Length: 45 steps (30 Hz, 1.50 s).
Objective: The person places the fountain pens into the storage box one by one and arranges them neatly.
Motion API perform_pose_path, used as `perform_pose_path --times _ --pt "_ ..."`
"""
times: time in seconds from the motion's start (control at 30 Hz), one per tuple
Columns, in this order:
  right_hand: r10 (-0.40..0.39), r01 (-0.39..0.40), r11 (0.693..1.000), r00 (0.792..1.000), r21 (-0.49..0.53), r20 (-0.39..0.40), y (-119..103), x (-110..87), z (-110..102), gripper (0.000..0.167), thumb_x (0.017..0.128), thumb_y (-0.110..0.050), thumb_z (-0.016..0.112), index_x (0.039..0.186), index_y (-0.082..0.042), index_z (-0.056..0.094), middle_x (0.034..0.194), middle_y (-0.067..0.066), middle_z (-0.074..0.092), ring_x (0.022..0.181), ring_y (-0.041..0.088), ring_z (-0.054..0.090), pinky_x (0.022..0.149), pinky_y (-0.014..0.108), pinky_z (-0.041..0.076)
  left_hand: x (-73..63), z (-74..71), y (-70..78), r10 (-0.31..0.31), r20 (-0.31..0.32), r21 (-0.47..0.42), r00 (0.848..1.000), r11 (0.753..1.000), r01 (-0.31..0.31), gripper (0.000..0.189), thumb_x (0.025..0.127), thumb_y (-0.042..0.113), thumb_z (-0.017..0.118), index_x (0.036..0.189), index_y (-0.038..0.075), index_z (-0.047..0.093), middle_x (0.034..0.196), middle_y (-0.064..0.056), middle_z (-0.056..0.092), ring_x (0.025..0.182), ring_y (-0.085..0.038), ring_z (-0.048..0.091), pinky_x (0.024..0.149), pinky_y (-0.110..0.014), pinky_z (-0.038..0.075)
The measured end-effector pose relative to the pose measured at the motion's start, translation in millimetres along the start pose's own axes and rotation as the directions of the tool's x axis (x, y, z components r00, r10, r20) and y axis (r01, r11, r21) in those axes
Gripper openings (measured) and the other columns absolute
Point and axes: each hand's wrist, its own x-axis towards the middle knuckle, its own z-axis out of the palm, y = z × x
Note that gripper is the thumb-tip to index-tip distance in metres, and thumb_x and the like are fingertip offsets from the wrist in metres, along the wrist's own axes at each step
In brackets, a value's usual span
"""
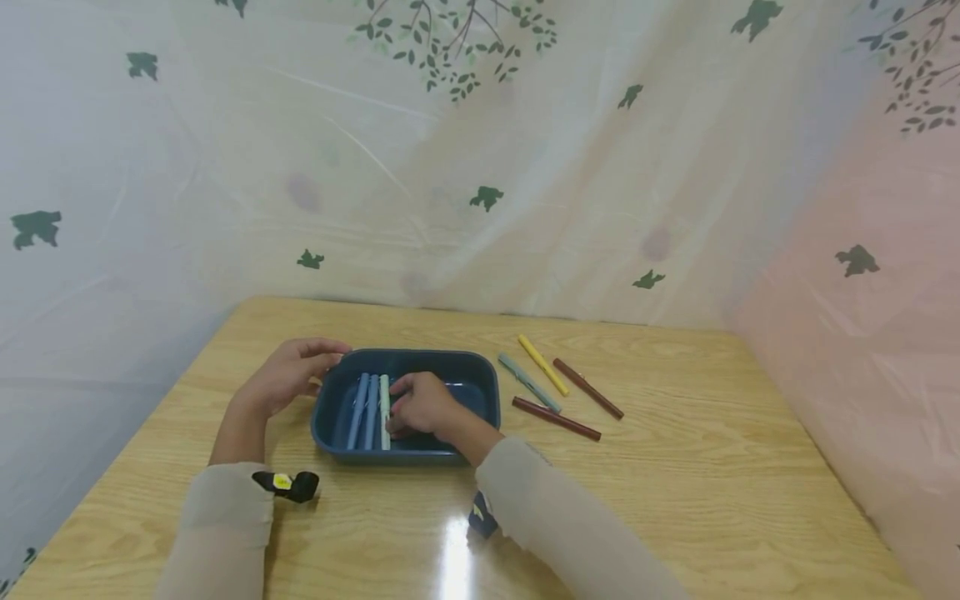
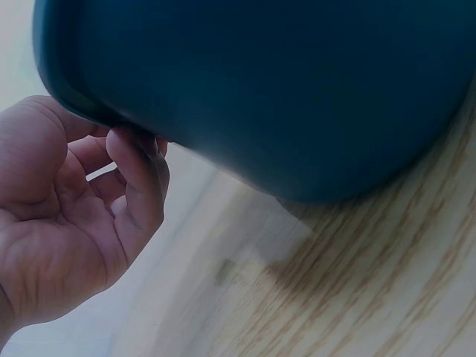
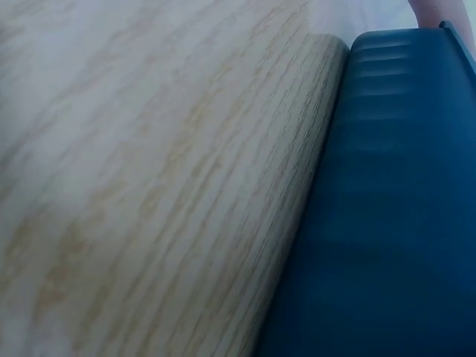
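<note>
A dark blue tray (image 1: 405, 457) with rounded corners stands on the table. Inside it, toward the left, two blue pens (image 1: 364, 412) and a pale green pen (image 1: 385, 412) lie side by side. My right hand (image 1: 427, 408) reaches into the tray from the front right, its fingers at the pale green pen; the fingertips are partly hidden. At the far left corner my left hand (image 1: 288, 375) holds the tray's rim. In the left wrist view, the fingers of that hand (image 2: 74, 193) are curled against the rim.
Right of the tray lie a yellow pen (image 1: 543, 365), a grey-green pen (image 1: 529, 382) and two brown pens (image 1: 557, 418). The wooden table (image 1: 712, 467) meets a patterned cloth (image 1: 570, 250) at the back. A black wrist device (image 1: 296, 485) sits at the left sleeve.
</note>
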Motion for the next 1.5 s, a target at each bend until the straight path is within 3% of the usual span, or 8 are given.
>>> perform_pose_path --times 0.53,0.93,1.5 --pt "-0.003 0.003 1.0 1.0 0.005 0.012 0.5 2.3 -0.2 0.055 0.077 0.023 0.075 0.127 0.005 0.06 0.089 0.012 0.066 0.067 0.022 0.072 0.065 0.034 0.061 1.2 0.1 -0.3 0.002 -0.001 0.004 1.0 1.0 -0.002 0.039 0.109 0.022 0.051 0.14 -0.002 0.056 0.122 -0.016 0.064 0.096 -0.022 0.064 0.08 -0.036 0.057" --pt "0.025 -0.025 1.0 0.999 0.004 0.028 0.8 -2.4 -5.0 0.05 0.082 0.018 0.074 0.127 0.003 0.06 0.093 0.014 0.068 0.067 0.021 0.071 0.065 0.033 0.061 0.3 0.6 -1.3 0.004 0.005 0.004 1.0 1.0 -0.004 0.039 0.109 0.022 0.051 0.141 0.0 0.056 0.13 -0.02 0.06 0.099 -0.023 0.063 0.081 -0.038 0.056" --pt "-0.018 0.018 1.0 0.998 0.002 0.06 -8.0 -8.9 -35.4 0.049 0.085 0.018 0.07 0.131 0.006 0.059 0.106 0.022 0.066 0.079 0.029 0.073 0.07 0.038 0.061 1.1 0.4 -3.4 0.02 0.001 0.015 1.0 1.0 -0.02 0.038 0.109 0.02 0.05 0.141 0.0 0.057 0.128 -0.021 0.058 0.097 -0.025 0.061 0.081 -0.039 0.056"
